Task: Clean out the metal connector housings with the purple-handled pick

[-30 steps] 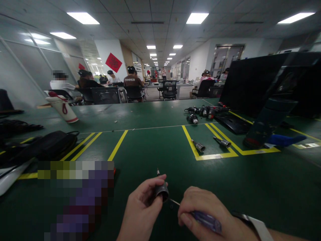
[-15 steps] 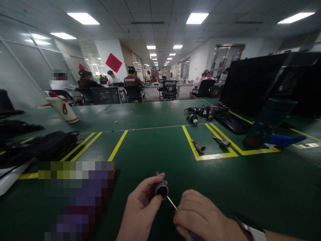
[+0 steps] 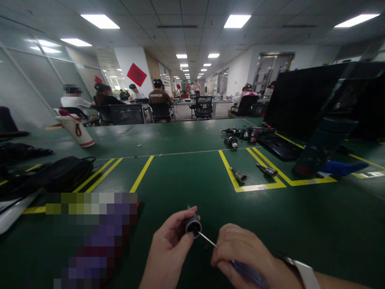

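My left hand [image 3: 171, 245] grips a grey, cup-shaped metal bit [image 3: 194, 224] between thumb and fingers. Its open mouth is turned toward me, and a thin pointed end shows beyond my fingers. In my right hand [image 3: 240, 249] is a screwdriver [image 3: 251, 274] with a bluish translucent handle, fingers wrapped around it. The screwdriver's thin shaft reaches into the mouth of the bit; its tip is hidden inside. A tiny dark ring-like piece [image 3: 206, 247] lies on the table below the shaft.
Two similar cup-shaped bits, a left one [image 3: 239, 175] and a right one [image 3: 267, 170], lie by yellow tape. Corded metal parts [image 3: 233, 141] sit behind. A dark bottle [image 3: 323, 148] stands right, a white cup [image 3: 77, 129] far left, a pixelated object [image 3: 102, 241] near left.
The screwdriver's tip has moved from the bit's lower rim into its mouth. My right hand has shifted slightly and turned, showing more of the handle. My left hand has stayed nearly still.
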The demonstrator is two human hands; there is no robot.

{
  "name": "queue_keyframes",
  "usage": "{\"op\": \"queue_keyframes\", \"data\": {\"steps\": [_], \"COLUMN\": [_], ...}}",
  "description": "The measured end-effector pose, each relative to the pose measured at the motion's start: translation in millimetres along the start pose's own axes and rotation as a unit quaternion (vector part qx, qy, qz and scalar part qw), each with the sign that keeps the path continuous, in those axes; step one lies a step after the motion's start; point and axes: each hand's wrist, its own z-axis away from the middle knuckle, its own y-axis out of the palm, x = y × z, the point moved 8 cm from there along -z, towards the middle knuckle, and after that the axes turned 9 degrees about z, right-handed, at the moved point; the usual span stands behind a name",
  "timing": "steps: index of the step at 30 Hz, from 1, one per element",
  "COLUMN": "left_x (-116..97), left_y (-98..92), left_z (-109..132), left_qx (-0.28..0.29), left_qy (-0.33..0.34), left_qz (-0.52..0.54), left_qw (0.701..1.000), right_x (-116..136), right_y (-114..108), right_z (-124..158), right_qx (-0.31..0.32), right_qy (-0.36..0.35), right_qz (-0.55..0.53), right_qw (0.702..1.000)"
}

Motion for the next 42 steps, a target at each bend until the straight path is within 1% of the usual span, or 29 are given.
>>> {"op": "queue_keyframes", "data": {"steps": [3, 6, 10, 14, 16, 18, 20, 22, 24, 26, 33, 37, 42], "left_x": [0, 0, 1, -1, -2, -2, -2, -1, 0, 2, -1, -1, -1], "left_y": [0.8, 0.5, -0.8, -0.3, 0.9, 0.6, -0.7, -1.4, -1.1, -0.5, 5.6, 5.4, 5.3], "left_z": [0, 1, 3, 3, 2, 2, 1, 0, -1, -2, 1, 2, 1], "left_qx": [0.004, 0.005, 0.006, 0.010, 0.010, 0.002, -0.005, 0.002, 0.016, 0.024, 0.022, 0.027, 0.032], "left_qy": [0.001, 0.002, 0.004, 0.013, 0.016, 0.022, 0.034, 0.045, 0.052, 0.053, 0.040, 0.051, 0.055], "left_qz": [0.004, 0.006, -0.001, -0.011, -0.017, -0.019, -0.020, -0.026, -0.035, -0.042, -0.047, -0.060, -0.064], "left_qw": [1.000, 1.000, 1.000, 1.000, 1.000, 1.000, 0.999, 0.999, 0.998, 0.997, 0.998, 0.997, 0.996], "right_x": [4, 5, 3, 4, 1, -5, -9, -12, -13, -14, -7, -5, -7], "right_y": [4, 3, -1, 1, 3, 2, -2, -6, -7, -6, -5, -7, -4], "right_z": [1, 1, 1, 0, 1, 2, 4, 5, 5, 4, 4, 2, 1], "right_qx": [0.004, 0.007, 0.006, 0.014, 0.027, 0.027, 0.010, -0.008, -0.019, -0.016, -0.004, 0.001, 0.022], "right_qy": [-0.028, -0.022, 0.007, 0.005, 0.029, 0.071, 0.103, 0.118, 0.116, 0.116, 0.102, 0.099, 0.109], "right_qz": [0.038, 0.055, 0.028, -0.003, -0.025, -0.052, -0.076, -0.085, -0.087, -0.082, -0.049, -0.033, -0.031], "right_qw": [0.999, 0.998, 1.000, 1.000, 0.999, 0.996, 0.992, 0.989, 0.989, 0.990, 0.994, 0.995, 0.993]}}
